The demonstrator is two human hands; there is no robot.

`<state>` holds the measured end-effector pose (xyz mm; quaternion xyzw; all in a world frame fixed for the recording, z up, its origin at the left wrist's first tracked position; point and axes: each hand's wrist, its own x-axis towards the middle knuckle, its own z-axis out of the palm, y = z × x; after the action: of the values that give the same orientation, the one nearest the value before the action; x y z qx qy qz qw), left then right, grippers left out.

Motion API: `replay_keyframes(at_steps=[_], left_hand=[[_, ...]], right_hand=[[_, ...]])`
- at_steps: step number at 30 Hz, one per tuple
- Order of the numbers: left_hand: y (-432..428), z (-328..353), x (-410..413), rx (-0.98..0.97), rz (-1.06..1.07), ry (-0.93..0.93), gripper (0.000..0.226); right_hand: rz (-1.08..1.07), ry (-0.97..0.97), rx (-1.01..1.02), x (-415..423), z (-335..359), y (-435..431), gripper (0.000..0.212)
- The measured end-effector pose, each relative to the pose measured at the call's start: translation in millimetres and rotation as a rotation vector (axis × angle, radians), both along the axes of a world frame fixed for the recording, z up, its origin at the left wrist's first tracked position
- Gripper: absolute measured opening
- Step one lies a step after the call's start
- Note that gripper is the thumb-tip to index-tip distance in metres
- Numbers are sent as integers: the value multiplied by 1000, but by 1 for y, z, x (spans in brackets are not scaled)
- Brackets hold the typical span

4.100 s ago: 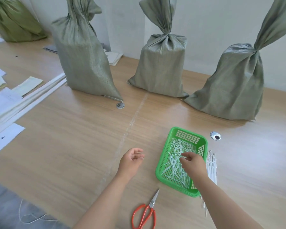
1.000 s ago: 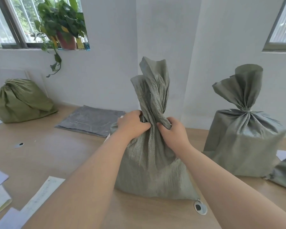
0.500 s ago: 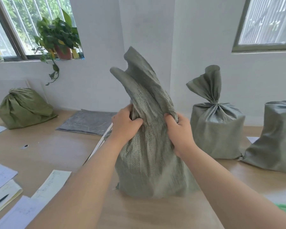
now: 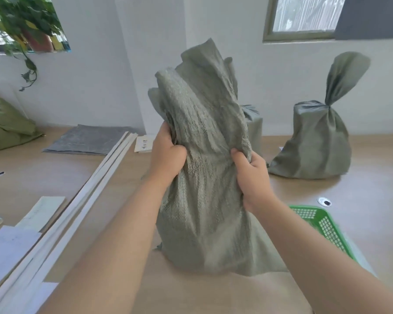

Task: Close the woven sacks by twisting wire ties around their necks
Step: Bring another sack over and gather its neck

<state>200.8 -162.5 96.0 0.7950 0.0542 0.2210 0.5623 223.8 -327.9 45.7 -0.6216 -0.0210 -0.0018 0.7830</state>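
Note:
A grey-green woven sack (image 4: 204, 218) stands upright on the wooden table right in front of me, its loose top flaring up above my hands. My left hand (image 4: 166, 157) grips the left side of its neck and my right hand (image 4: 252, 175) grips the right side, both closed on the fabric. No wire tie shows in either hand. A green plastic basket (image 4: 322, 223) lies at the right, half hidden behind my right forearm.
A sack with a twisted neck (image 4: 315, 143) stands at the back right, and another sack (image 4: 253, 123) peeks out behind the held one. A bright green sack (image 4: 7, 125) sits far left. White strips (image 4: 82, 200), papers and a grey mat (image 4: 89, 139) cover the left side.
The sack has come nearer to me and to the right, close to the green basket. Both hands keep their grip on its neck, now lower on the bunched fabric.

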Motion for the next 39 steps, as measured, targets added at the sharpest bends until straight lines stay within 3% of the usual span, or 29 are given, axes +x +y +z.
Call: replay_keyframes(at_steps=[4,8,14,19,23,26,30,33,36,37,39], left_hand=[[-44,-5,-11,35,-19,-9,70],[-77,0,-17,45,-93,17,68],[-115,1,-21,71,-198,65,74],[-137,-15,-19,-2,-282,112,74],[-158,-24,-23,-64,-347,140,52],[-168,-32,-25,-48,-450,153,64],[-179,-38,-23,240,-465,213,91],[-196,-39,-21,445,-352,206,79],[-208,-41,-22,559,-265,265,62],[-207,-43,-21,563,-273,275,59],[-203,-42,-18,488,-335,287,48]], right_hand=[[0,41,16,-27,-7,-43,40],[-35,56,27,-48,-3,-71,58],[-172,94,45,-59,-7,-111,21],[-180,144,90,-66,-11,-132,22],[-133,74,45,-64,-15,-146,15],[4,44,72,-58,-16,-160,13],[302,126,172,-52,-10,-177,30],[404,155,114,-37,-10,-181,73],[443,105,79,-25,-9,-179,94],[458,91,77,-21,-8,-178,86],[439,73,96,-17,-2,-180,50]])
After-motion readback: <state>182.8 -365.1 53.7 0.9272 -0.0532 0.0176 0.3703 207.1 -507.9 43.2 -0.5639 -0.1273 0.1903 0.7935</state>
